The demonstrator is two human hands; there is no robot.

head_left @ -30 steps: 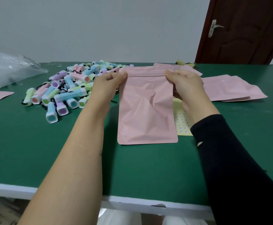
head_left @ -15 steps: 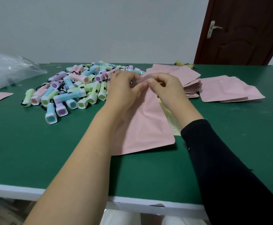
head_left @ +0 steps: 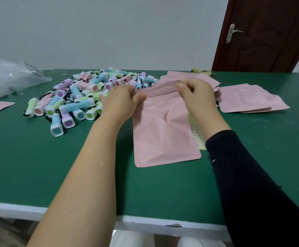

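Observation:
A flat pink zip pouch (head_left: pixel 163 132) lies on the green table (head_left: pixel 38 166) in front of me, its zip edge pointing away. My left hand (head_left: pixel 122 102) pinches the left end of that top edge. My right hand (head_left: pixel 196 95) pinches the right end of the same edge, thumb on top. The strip between my hands is stretched and slightly blurred. Part of the pouch's upper corners is hidden under my fingers.
A heap of small pastel flashlights (head_left: pixel 77 97) lies to the left of the pouch. More pink pouches (head_left: pixel 248 100) are stacked at the right. A yellow dotted sheet (head_left: pixel 197 134) peeks from under the pouch. A clear plastic bag (head_left: pixel 8 77) sits far left. A brown door (head_left: pixel 269 32) stands behind.
My hands were together at the middle of the pouch's top edge half a second ago; now they have slid apart to its two ends, and the pouch lies flatter.

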